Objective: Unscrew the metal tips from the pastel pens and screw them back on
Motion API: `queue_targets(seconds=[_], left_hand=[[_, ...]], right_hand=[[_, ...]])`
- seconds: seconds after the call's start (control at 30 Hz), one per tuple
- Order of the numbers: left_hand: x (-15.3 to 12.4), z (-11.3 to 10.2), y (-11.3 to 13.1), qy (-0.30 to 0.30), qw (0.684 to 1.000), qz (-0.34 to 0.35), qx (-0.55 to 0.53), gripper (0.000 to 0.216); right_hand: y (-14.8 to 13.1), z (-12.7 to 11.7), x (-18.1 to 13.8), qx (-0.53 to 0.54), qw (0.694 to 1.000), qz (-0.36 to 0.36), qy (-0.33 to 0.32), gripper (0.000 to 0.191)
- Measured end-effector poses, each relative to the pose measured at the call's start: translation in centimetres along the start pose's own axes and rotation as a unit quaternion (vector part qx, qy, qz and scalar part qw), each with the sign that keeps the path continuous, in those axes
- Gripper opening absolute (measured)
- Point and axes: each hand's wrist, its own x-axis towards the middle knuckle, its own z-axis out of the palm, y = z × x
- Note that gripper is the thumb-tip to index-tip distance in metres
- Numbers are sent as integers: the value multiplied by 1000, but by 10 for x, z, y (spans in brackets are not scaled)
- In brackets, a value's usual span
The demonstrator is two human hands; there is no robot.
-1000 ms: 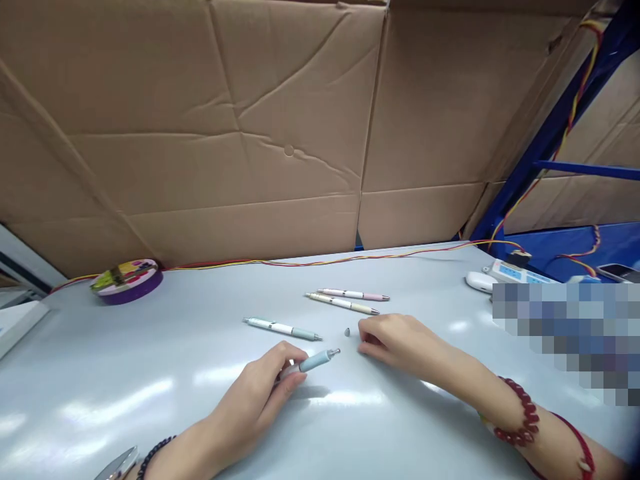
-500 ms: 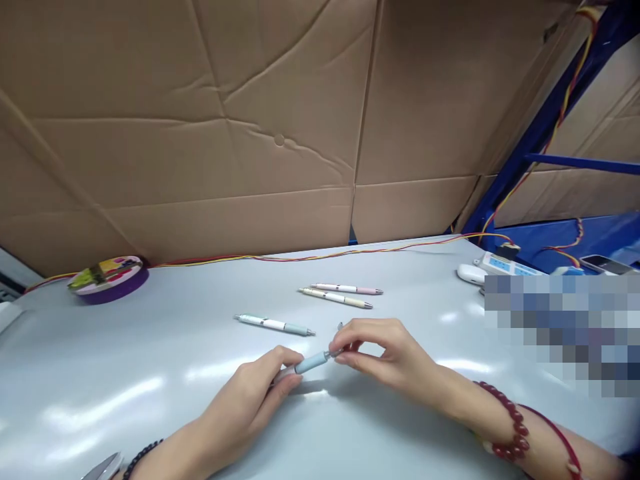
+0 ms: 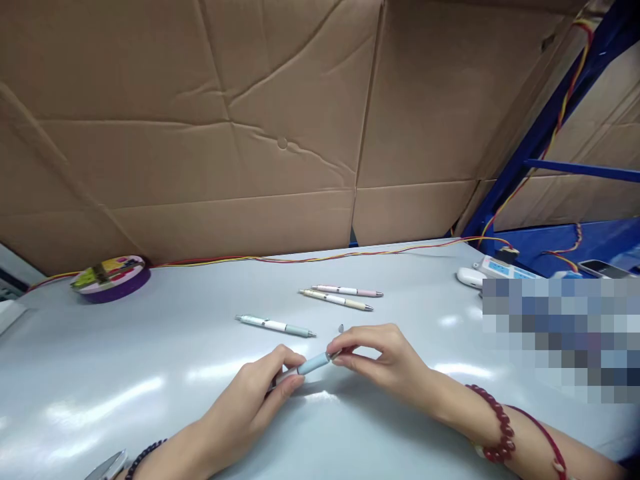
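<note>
My left hand (image 3: 260, 390) grips the barrel of a light blue pen (image 3: 314, 364) low over the grey table (image 3: 150, 373). My right hand (image 3: 383, 360) pinches the metal tip end of that same pen with thumb and fingers. A small grey tip piece (image 3: 341, 328) lies on the table just beyond my right fingers. A green-and-white pen (image 3: 275, 326) lies behind my left hand. Farther back, a cream pen (image 3: 336, 300) and a pink pen (image 3: 347, 291) lie side by side.
A purple round tin (image 3: 111, 277) sits at the back left. A red-and-yellow twisted wire (image 3: 310, 259) runs along the cardboard wall (image 3: 280, 120). A white power strip (image 3: 500, 268) and a white oval object (image 3: 470, 276) lie at the right, beside a blue frame (image 3: 555, 113).
My right hand moved from the table near the small tip piece to the pen's tip end and now pinches it. My left hand keeps its hold on the barrel.
</note>
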Motion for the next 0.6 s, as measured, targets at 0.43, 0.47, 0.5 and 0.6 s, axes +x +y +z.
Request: queue_targets(seconds=[0.43,0.47,0.5,0.6], left_hand=[[-3,4,-3,-15,1000,9,4,14],[-2,4,-3,-14,1000,6,-1,14],[-2,3,-3,-11,1000,0,-7,15],[0,1,-3,-3,1000,-10,-15,14]], right_hand=[[9,8,-4,-250,963,-69,-73,55],[8,6,-3,-245,964,-62,-83,51],[7,4,-3,-235,966,-57,-89,44],[4,-1,-1,-205,972,-48,-100,31]])
